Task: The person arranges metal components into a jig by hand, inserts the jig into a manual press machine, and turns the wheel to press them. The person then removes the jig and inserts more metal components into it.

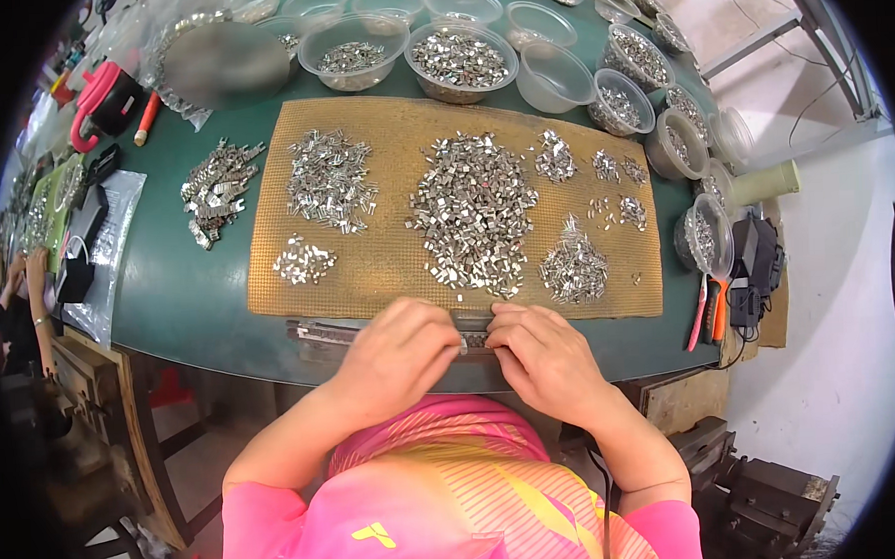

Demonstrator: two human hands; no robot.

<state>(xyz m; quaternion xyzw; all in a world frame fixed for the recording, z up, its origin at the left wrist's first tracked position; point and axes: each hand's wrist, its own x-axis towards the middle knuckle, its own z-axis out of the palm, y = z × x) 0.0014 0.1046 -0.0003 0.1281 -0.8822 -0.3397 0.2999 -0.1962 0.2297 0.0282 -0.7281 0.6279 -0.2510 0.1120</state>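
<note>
A narrow metal bar point(323, 332) with a row of small segments runs along the table's near edge, below a ribbed tan mat point(389, 299). My left hand point(396, 352) is closed over its middle, thumb and fingers pinched at a small shiny metal piece. Close by on the right, my right hand point(544, 353) has curled fingers pressed together at the bar; what they hold, if anything, is hidden. Just beyond both hands lies a large pile of small silvery metal pieces point(473, 215). A smaller pile of thin metal pieces point(574, 264) sits beyond my right hand.
Clear plastic bowls point(460, 87) of metal pieces line the far and right sides. Linked metal pieces point(218, 189) lie left of the mat. Pliers point(719, 309) rest at the right edge; a red-and-black mug point(106, 102) stands far left. Another person's hands point(28, 274) show at far left.
</note>
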